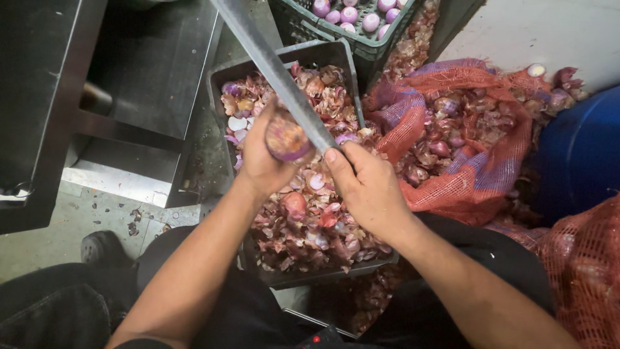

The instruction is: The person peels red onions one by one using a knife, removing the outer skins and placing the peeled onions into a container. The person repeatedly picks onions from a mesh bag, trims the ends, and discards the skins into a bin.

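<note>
Seen from above, the left hand [261, 161] grips a purple onion [287, 139] over a dark tray [345, 55] heaped with onion skins [310, 226]. The right hand [368, 187] is closed around a long knife [278, 71] whose blade touches the onion. A green crate [381, 45] holds peeled onions [352, 14]; a red mesh sack [465, 136] holds unpeeled ones.

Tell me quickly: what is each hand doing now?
Left hand: closed on a round purple onion.
Right hand: closed on a long grey metal knife.
</note>
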